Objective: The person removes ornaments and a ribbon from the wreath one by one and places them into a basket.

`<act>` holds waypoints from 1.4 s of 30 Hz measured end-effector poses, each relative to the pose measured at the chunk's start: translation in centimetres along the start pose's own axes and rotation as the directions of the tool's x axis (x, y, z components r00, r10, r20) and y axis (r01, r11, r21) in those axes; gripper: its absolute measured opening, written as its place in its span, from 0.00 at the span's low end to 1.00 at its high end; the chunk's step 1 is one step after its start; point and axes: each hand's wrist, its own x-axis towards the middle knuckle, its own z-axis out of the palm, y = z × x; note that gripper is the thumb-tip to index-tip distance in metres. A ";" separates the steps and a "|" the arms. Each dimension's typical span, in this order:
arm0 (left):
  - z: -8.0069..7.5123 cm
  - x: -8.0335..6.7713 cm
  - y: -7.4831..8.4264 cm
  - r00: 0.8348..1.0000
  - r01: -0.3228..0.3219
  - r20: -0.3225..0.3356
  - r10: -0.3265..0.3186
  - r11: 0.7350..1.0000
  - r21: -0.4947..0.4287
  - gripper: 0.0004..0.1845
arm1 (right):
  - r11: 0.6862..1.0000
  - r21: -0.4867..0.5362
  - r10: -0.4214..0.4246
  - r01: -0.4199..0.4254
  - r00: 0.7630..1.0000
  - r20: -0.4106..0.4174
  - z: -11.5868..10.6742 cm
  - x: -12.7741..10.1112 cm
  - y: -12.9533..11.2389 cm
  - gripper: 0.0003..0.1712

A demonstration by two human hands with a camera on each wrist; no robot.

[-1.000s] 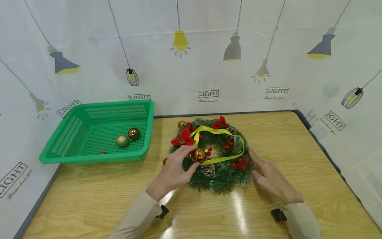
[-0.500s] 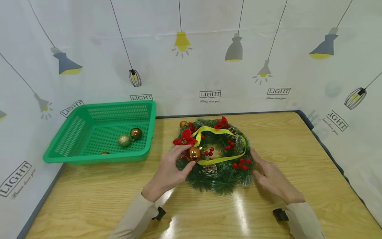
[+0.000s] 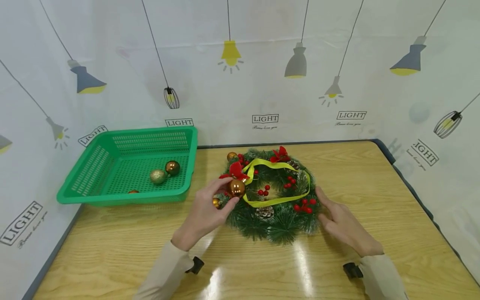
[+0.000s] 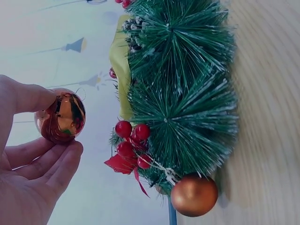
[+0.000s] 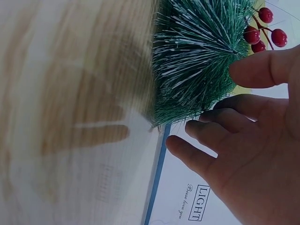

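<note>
My left hand (image 3: 202,212) pinches a shiny copper Christmas ball (image 3: 237,188) between thumb and fingers, raised over the left side of a green wreath (image 3: 281,227). In the left wrist view this ball (image 4: 61,117) hangs apart from the wreath's needles. A yellow ribbon (image 3: 275,203) lies in a loop on top of the wreath. Another copper ball (image 4: 194,194) is fixed at the wreath's left edge, beside red berries (image 4: 125,149). At the right edge, my right hand (image 3: 345,223) stays beside the needles with its fingers extended; whether they touch is unclear.
A green plastic basket (image 3: 121,199) stands on the left of the wooden table (image 3: 270,275). Inside lie a glittery gold ball (image 3: 158,176), a brown ball (image 3: 172,168) and a partly hidden orange one (image 3: 133,192). A lamp-printed backdrop (image 3: 210,96) borders the table.
My left hand has drawn the held ball leftward and slightly up across the wreath. The copper ball at the wreath's left edge shows more now. My right hand stays at the right edge.
</note>
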 end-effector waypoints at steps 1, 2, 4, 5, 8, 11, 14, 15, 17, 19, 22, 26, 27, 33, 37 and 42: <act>-0.1 0.0 0.0 1.000 0.000 -0.005 0.000 1.000 0.004 0.26 | 1.000 -0.004 0.000 0.000 1.000 0.000 0.0 0.0 0.0 0.42; -0.2 0.0 -0.1 1.000 0.004 -0.008 -0.004 1.000 0.006 0.26 | 1.000 -0.007 0.001 -0.001 1.000 0.000 -0.1 0.0 0.0 0.42; -0.3 0.0 -0.1 1.000 0.012 -0.008 -0.012 1.000 0.015 0.26 | 1.000 -0.010 -0.001 0.001 1.000 -0.001 -0.1 0.0 0.0 0.42; -0.3 0.0 -0.2 1.000 0.019 -0.007 -0.019 1.000 0.019 0.26 | 1.000 -0.014 -0.003 0.003 1.000 -0.002 -0.2 0.1 0.0 0.42; -0.4 0.0 -0.3 0.999 0.034 -0.013 -0.034 0.999 0.021 0.26 | 1.000 -0.018 -0.005 0.004 1.000 -0.002 -0.2 0.1 -0.1 0.42; -0.7 0.1 -0.4 0.999 0.028 -0.036 -0.027 0.999 0.023 0.26 | 1.000 -0.022 -0.006 0.006 1.000 0.001 0.0 0.1 -0.2 0.42; -1.1 0.4 -0.7 0.998 -0.003 -0.066 0.006 0.999 0.032 0.25 | 1.000 -0.008 -0.001 0.001 1.000 0.003 0.1 0.0 -0.2 0.42; -1.3 0.4 -0.8 0.997 -0.016 -0.076 0.019 0.999 0.039 0.25 | 1.000 -0.004 0.001 -0.001 1.000 0.001 0.1 0.0 -0.2 0.41; -1.7 0.6 -1.1 0.995 -0.033 -0.095 0.038 0.998 0.055 0.24 | 1.000 0.009 0.006 -0.006 1.000 -0.001 0.2 0.0 -0.1 0.42; -2.0 0.8 -1.3 0.993 -0.044 -0.108 0.051 0.997 0.067 0.24 | 1.000 0.022 0.008 -0.008 1.000 0.000 0.2 0.0 -0.1 0.42; -2.7 1.0 -1.6 0.990 -0.045 -0.132 0.055 0.996 0.082 0.24 | 1.000 0.014 0.002 -0.002 1.000 -0.006 0.2 -0.1 -0.1 0.43; -3.6 1.2 -1.9 0.986 -0.034 -0.160 0.046 0.996 0.077 0.24 | 1.000 -0.009 0.000 0.000 1.000 -0.010 0.2 -0.1 -0.2 0.43; -3.8 1.3 -1.9 0.985 -0.026 -0.166 0.038 0.997 0.073 0.24 | 1.000 -0.016 0.000 0.000 1.000 -0.012 0.1 0.0 -0.3 0.43; -5.3 1.3 -2.4 0.979 0.038 -0.200 -0.023 0.997 0.072 0.23 | 1.000 0.004 0.010 -0.010 1.000 -0.004 0.2 -0.1 -0.1 0.43; -6.2 1.3 -2.7 0.977 0.065 -0.208 -0.048 0.995 0.075 0.24 | 0.999 0.034 0.018 -0.018 1.000 0.004 0.2 -0.1 0.0 0.43; -7.7 1.1 -3.4 0.973 0.080 -0.224 -0.055 0.992 0.103 0.24 | 0.999 0.039 0.013 -0.013 1.000 0.002 0.2 -0.1 -0.1 0.44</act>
